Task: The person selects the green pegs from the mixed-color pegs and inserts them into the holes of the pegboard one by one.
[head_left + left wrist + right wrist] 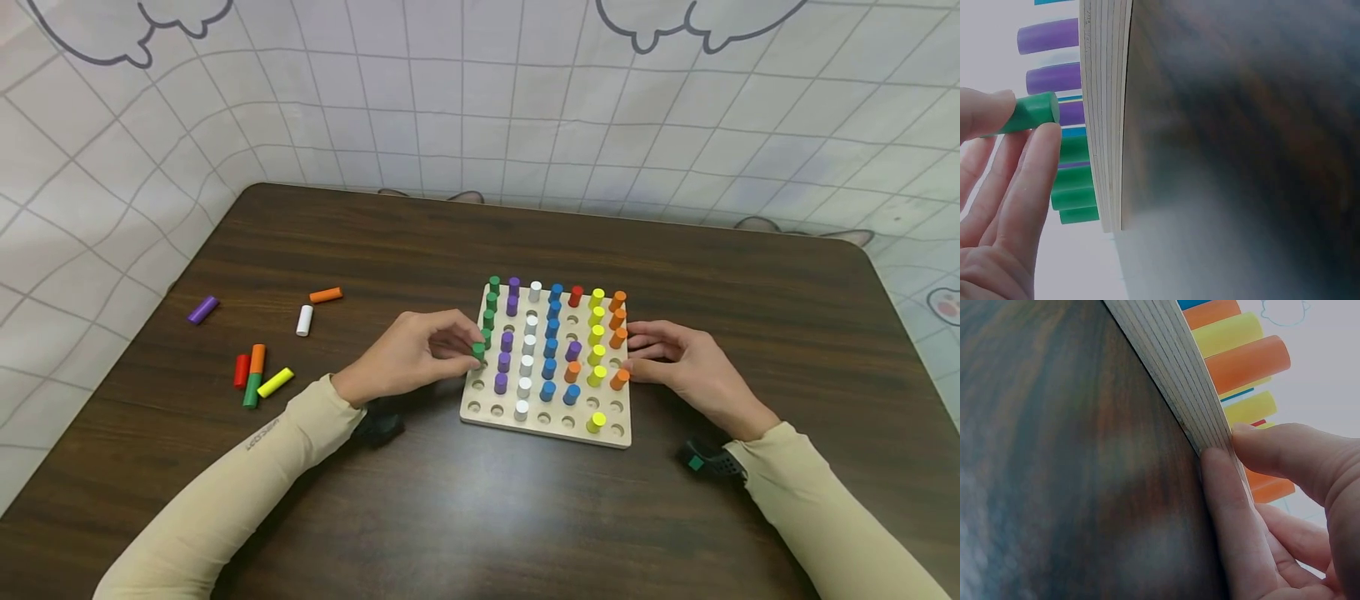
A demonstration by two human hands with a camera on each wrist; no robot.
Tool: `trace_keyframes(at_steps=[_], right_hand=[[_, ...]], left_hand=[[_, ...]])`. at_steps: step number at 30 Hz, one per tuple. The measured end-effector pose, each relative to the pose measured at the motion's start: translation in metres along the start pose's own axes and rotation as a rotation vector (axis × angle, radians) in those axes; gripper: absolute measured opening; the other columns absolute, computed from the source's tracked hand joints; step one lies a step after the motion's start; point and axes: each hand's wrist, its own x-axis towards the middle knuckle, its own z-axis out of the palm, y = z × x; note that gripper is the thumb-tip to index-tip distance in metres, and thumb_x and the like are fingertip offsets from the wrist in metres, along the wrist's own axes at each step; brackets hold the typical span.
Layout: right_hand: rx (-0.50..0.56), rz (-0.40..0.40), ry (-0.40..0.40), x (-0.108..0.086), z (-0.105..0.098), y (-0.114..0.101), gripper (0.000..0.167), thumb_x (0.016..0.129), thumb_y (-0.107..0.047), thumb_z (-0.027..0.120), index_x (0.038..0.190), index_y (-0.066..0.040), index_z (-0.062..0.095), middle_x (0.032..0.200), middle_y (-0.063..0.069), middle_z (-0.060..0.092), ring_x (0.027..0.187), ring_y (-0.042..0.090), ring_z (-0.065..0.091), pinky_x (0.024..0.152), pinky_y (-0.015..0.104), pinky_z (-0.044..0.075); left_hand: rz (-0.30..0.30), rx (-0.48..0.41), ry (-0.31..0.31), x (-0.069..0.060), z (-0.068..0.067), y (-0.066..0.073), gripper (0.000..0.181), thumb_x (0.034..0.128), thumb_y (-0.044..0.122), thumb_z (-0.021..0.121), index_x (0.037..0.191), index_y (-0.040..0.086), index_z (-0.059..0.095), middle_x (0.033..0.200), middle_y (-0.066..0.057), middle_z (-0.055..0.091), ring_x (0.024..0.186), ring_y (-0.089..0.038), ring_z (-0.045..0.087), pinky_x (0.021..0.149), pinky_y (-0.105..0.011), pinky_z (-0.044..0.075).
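A light wooden pegboard (482,410) lies on the table, with rows of coloured pegs standing in its holes. Between thumb and fingertips, my left hand (405,354) pinches a green peg (1032,112) over the left column. In the left wrist view that peg's end is apart from the board's face. Several green pegs (1074,178) stand farther along this column. At the opposite side, my right hand (686,367) grips the board's edge (1179,375), thumb on the upper face and index finger against the side. Orange pegs (619,380) stand close to its thumb.
Loose pegs lie on the table (420,517) at the left: purple (202,310), white (303,320), orange (326,295), red (242,371), yellow (275,382), and a green one (252,390) end to end with another orange. A patterned cloth (495,100) hangs behind the table.
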Motion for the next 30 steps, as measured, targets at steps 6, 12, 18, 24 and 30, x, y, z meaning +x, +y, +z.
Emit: trace_keyframes(at_steps=[6, 12, 18, 24, 30], right_hand=[[-0.002, -0.008, 0.002, -0.0006, 0.0006, -0.0012, 0.075, 0.092, -0.049, 0.077, 0.152, -0.014, 0.049, 0.14, 0.01, 0.067, 0.102, -0.009, 0.066, 0.087, 0.011, 0.052], [0.003, -0.025, 0.01, -0.0013, 0.0004, -0.0008, 0.074, 0.092, -0.046, 0.077, 0.152, -0.013, 0.049, 0.14, 0.011, 0.065, 0.101, -0.009, 0.065, 0.085, 0.012, 0.054], [0.009, -0.032, 0.002, -0.0012, 0.0004, -0.0005, 0.074, 0.092, -0.046, 0.077, 0.152, -0.013, 0.048, 0.141, 0.012, 0.065, 0.101, -0.01, 0.065, 0.085, 0.013, 0.055], [0.004, -0.034, 0.001, -0.0017, 0.0001, -0.0019, 0.073, 0.093, -0.046, 0.076, 0.151, -0.013, 0.049, 0.14, 0.011, 0.065, 0.101, -0.009, 0.065, 0.085, 0.013, 0.055], [0.006, -0.031, 0.001, -0.0014, 0.0005, -0.0009, 0.073, 0.093, -0.046, 0.076, 0.151, -0.013, 0.049, 0.14, 0.011, 0.066, 0.101, -0.009, 0.065, 0.085, 0.013, 0.054]], left_hand=[[-0.017, 0.014, -0.012, 0.0019, 0.0011, -0.0004, 0.023, 0.0891, 0.008, 0.081, 0.109, 0.011, 0.07, 0.107, -0.003, 0.077, 0.099, -0.014, 0.074, 0.086, -0.024, 0.064], [-0.018, 0.024, -0.018, 0.0035, 0.0019, -0.0016, 0.023, 0.0878, 0.006, 0.081, 0.108, 0.01, 0.07, 0.107, -0.004, 0.077, 0.099, -0.014, 0.074, 0.086, -0.024, 0.064], [-0.013, 0.041, -0.026, 0.0039, 0.0028, -0.0006, 0.023, 0.0874, 0.005, 0.082, 0.107, 0.011, 0.07, 0.107, -0.004, 0.076, 0.1, -0.015, 0.074, 0.087, -0.026, 0.064], [-0.025, 0.043, -0.038, 0.004, 0.0032, 0.0005, 0.022, 0.0876, 0.006, 0.082, 0.106, 0.012, 0.07, 0.106, -0.002, 0.075, 0.101, -0.015, 0.074, 0.088, -0.025, 0.064], [-0.03, 0.054, -0.044, 0.0049, 0.0039, 0.0, 0.022, 0.0886, 0.008, 0.081, 0.107, 0.012, 0.07, 0.108, -0.002, 0.075, 0.102, -0.015, 0.074, 0.088, -0.024, 0.063]])
